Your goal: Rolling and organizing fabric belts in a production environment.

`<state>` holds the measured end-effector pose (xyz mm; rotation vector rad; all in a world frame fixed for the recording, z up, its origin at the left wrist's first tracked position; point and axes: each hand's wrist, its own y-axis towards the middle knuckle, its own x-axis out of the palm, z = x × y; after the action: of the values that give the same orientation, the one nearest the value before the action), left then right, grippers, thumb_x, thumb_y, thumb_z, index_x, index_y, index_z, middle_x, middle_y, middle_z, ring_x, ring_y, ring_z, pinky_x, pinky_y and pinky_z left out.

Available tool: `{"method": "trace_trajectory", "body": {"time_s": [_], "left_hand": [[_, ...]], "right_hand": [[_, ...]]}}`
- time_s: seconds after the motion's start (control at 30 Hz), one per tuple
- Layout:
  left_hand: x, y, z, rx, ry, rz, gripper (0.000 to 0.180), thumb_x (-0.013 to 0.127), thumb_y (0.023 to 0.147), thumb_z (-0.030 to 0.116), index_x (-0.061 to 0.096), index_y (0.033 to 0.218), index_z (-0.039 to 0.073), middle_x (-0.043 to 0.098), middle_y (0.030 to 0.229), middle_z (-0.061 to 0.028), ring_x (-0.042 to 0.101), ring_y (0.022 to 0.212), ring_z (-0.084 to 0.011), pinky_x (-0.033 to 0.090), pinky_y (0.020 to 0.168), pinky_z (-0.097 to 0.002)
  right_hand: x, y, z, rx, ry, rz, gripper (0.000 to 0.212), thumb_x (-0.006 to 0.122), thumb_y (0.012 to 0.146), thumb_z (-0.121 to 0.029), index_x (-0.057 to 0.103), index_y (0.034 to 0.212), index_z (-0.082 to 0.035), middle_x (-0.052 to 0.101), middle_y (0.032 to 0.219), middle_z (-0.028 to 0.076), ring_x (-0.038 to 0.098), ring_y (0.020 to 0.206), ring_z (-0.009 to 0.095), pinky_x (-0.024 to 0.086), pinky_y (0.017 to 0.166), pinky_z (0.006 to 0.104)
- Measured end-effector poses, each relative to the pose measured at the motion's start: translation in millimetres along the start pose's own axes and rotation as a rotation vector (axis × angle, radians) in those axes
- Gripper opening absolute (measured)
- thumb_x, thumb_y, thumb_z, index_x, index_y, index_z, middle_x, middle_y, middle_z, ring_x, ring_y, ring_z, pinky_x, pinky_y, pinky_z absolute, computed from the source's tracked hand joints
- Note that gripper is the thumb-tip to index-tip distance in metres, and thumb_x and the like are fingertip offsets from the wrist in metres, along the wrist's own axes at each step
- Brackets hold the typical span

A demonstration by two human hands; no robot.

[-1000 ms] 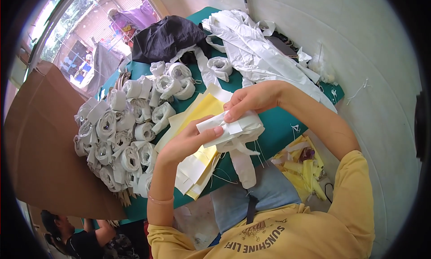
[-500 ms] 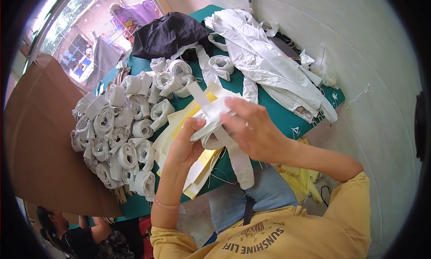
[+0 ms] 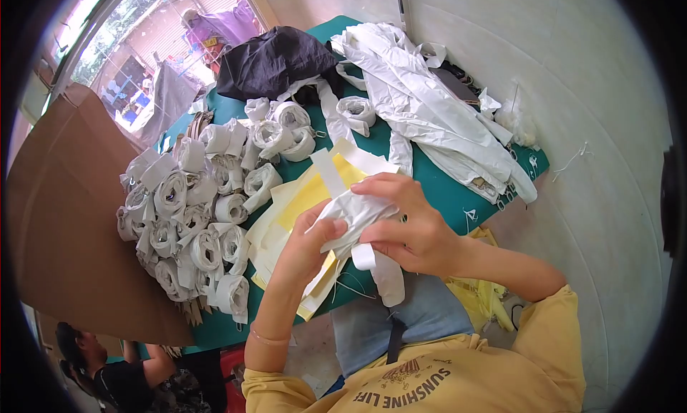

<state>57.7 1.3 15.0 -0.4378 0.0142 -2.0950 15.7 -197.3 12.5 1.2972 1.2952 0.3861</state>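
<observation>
Both my hands hold a white fabric strap (image 3: 361, 214) partly wound into a roll, above the table's near edge. My left hand (image 3: 306, 243) is closed on its left side, thumb laid across the fabric. On the right side my right hand (image 3: 411, 227) pinches the roll between thumb and fingers. One strap end sticks up past the roll, and a loose tail hangs down below my right hand. Beneath lie stacked yellow and white sheets (image 3: 286, 202). To the left is a heap of rolled white straps (image 3: 189, 216), some with metal clips.
A green table (image 3: 429, 191) bears a black cloth bundle (image 3: 275, 61) and a long pile of white straps (image 3: 429, 105) at the back. Brown cardboard (image 3: 86, 220) stands at the left edge. A co-worker (image 3: 118, 370) sits at lower left. Yellow material (image 3: 476, 295) lies below the table at right.
My right hand has come down onto the roll and now pinches it. The roll has turned in my hands, and its hanging tail now folds over near my right thumb.
</observation>
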Motion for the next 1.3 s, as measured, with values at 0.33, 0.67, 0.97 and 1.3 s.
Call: {"method": "trace_trajectory", "body": {"time_s": [0.33, 0.67, 0.97, 1.3], "left_hand": [[8.8, -9.5, -0.8, 0.004, 0.227, -0.072, 0.048, 0.06, 0.072, 0.011, 0.055, 0.116, -0.005, 0.062, 0.096, -0.0062, 0.058, 0.084, -0.0107, 0.046, 0.08, -0.0236], [-12.4, -9.8, -8.5, -0.111, -0.036, -0.111, 0.041, 0.057, 0.075, 0.009, 0.055, 0.114, -0.004, 0.061, 0.097, -0.0068, 0.058, 0.086, -0.0129, 0.047, 0.079, -0.025], [-14.6, -12.5, 4.4, -0.222, -0.183, -0.014, 0.04, 0.058, 0.082, 0.014, 0.052, 0.118, -0.002, 0.06, 0.107, -0.0079, 0.059, 0.097, -0.0145, 0.048, 0.085, -0.0286], [-1.5, -16.0, 18.0, -0.156, -0.208, 0.206, 0.049, 0.067, 0.077, 0.019, 0.05, 0.119, 0.001, 0.06, 0.11, -0.0099, 0.059, 0.1, -0.0218, 0.05, 0.086, -0.0376]], "right_hand": [[0.9, 20.5, 19.2, 0.742, 0.475, -0.027, 0.027, 0.059, 0.09, -0.019, 0.056, 0.112, -0.004, 0.058, 0.104, 0.007, 0.053, 0.092, 0.011, 0.044, 0.08, 0.0249], [-4.7, 17.1, 12.2, 0.332, 0.377, -0.261, 0.017, 0.065, 0.078, 0.0, 0.065, 0.094, -0.005, 0.066, 0.093, 0.009, 0.064, 0.088, 0.021, 0.051, 0.075, 0.0303], [-10.9, 19.8, 7.8, -0.093, 0.01, -0.484, 0.046, 0.055, 0.072, 0.006, 0.052, 0.118, 0.003, 0.053, 0.125, 0.016, 0.051, 0.118, 0.029, 0.041, 0.099, 0.0417], [12.1, 5.9, -6.2, -0.277, -0.257, -0.129, 0.029, 0.065, 0.076, -0.007, 0.054, 0.104, -0.004, 0.054, 0.123, 0.014, 0.05, 0.118, 0.032, 0.04, 0.098, 0.0473]]}}
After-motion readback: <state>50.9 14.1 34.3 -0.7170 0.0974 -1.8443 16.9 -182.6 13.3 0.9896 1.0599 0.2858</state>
